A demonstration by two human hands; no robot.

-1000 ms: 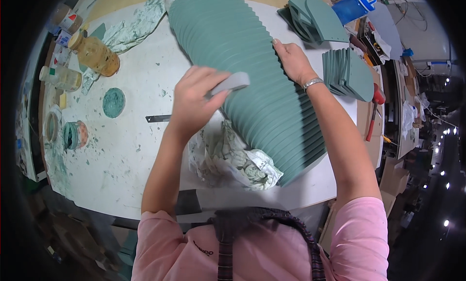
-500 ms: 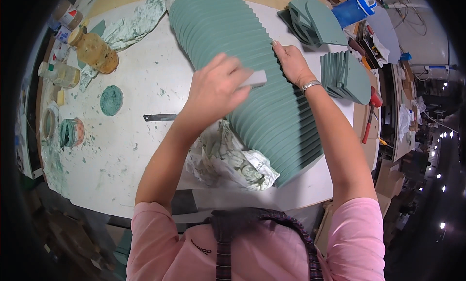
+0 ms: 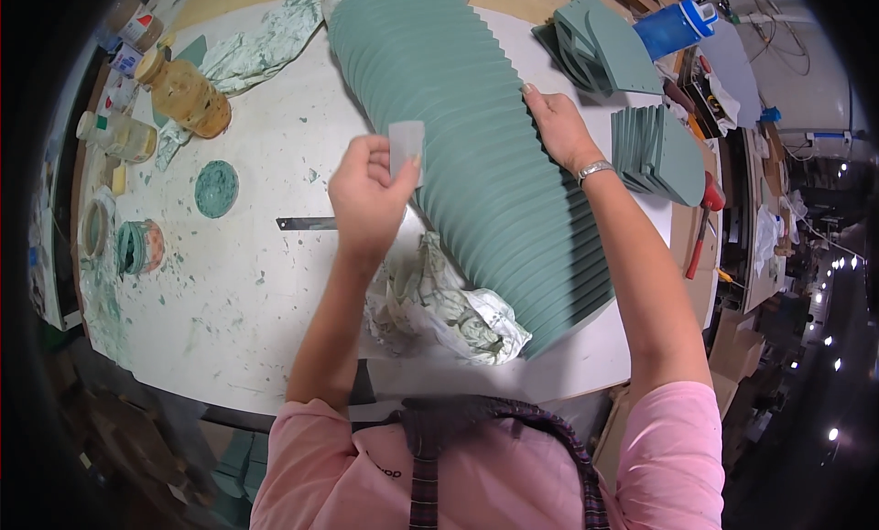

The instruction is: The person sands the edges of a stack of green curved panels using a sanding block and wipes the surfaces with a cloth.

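A long row of overlapping green panels (image 3: pixel 467 155) lies fanned like steps across the worktable (image 3: pixel 247 283). My left hand (image 3: pixel 371 199) is closed on a pale grey rectangular pad (image 3: pixel 406 144), pinched between thumb and fingers and held up by the row's left edge. On the row's right edge, my right hand (image 3: pixel 560 132) rests with fingers stretched out, holding nothing. A crumpled, green-stained cloth (image 3: pixel 458 321) lies against the lower left side of the panels. Just left of my left wrist is a dark, flat blade (image 3: pixel 305 223) with a hole in its end.
Left on the table stand an open green-smeared jar (image 3: pixel 137 246), a round green-coated lid (image 3: pixel 217 189) and bottles of yellowish liquid (image 3: pixel 188 95). At right are stacked green panels (image 3: pixel 664 155), a blue bottle (image 3: pixel 673 28) and a red-handled tool (image 3: pixel 700 237). Green flecks dot the surface.
My left hand has moved off the panels, down and to the left, turning the pad upright. My right hand stays on the right edge.
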